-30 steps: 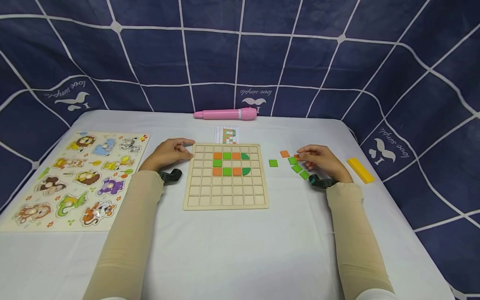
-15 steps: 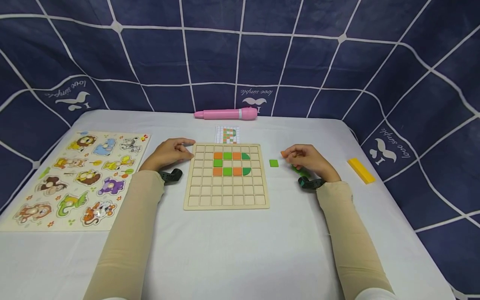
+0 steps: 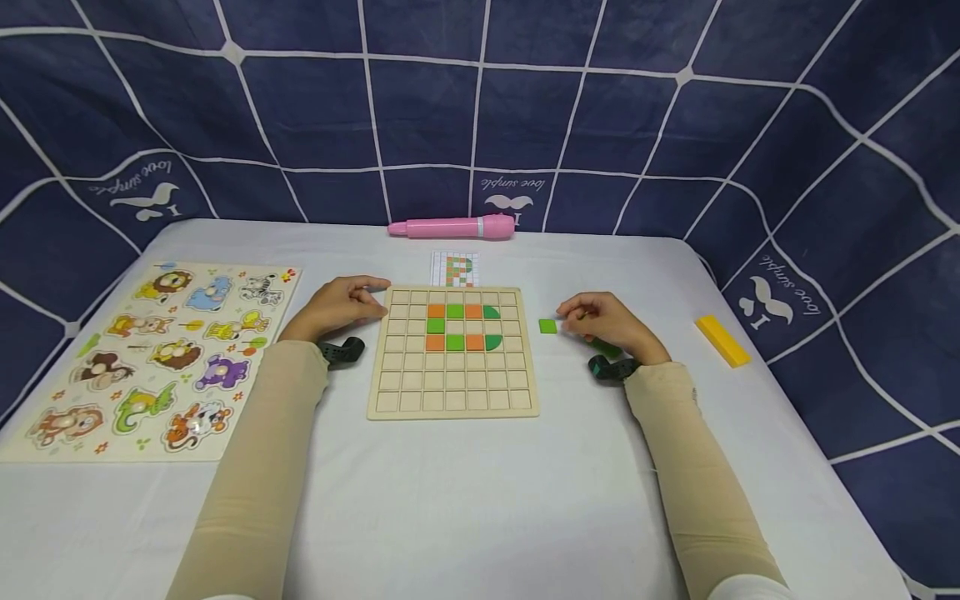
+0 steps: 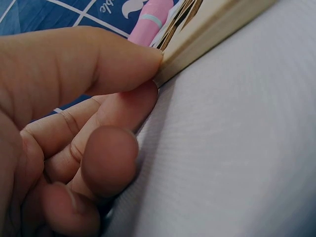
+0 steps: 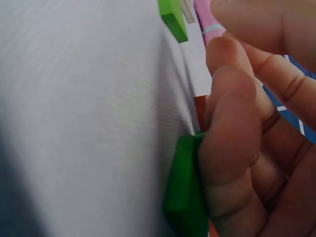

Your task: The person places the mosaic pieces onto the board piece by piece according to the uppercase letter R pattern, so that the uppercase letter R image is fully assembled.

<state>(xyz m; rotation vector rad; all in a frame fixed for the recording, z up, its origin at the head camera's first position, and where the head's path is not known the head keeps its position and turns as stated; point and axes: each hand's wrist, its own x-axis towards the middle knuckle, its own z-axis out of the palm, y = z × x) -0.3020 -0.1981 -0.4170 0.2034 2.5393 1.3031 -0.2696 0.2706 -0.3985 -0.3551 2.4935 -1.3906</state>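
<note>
A square wooden grid board [image 3: 456, 403] lies mid-table, with orange, light green and dark green tiles [image 3: 454, 342] in its upper cells. My left hand [image 3: 341, 304] touches the board's upper left edge with thumb and finger; in the left wrist view the thumb [image 4: 123, 61] meets the rim. My right hand [image 3: 607, 321] hovers right of the board with bent fingers, nothing seen between them. A light green tile [image 3: 547, 327] lies by its fingertips. In the right wrist view a green tile [image 5: 185, 192] and an orange tile [image 5: 200, 108] lie partly hidden behind the fingers.
A printed pattern card [image 3: 455, 268] stands behind the board, below a pink microphone-shaped toy [image 3: 450, 228]. An animal puzzle board [image 3: 142, 358] occupies the left side. A yellow bar [image 3: 722, 341] lies at far right. Dark blue checked cloth [image 3: 420, 108] encloses the table.
My right hand has moved left across the loose tiles, towards the lone light green tile, and now covers the place of an orange tile. My left hand and the board have stayed still.
</note>
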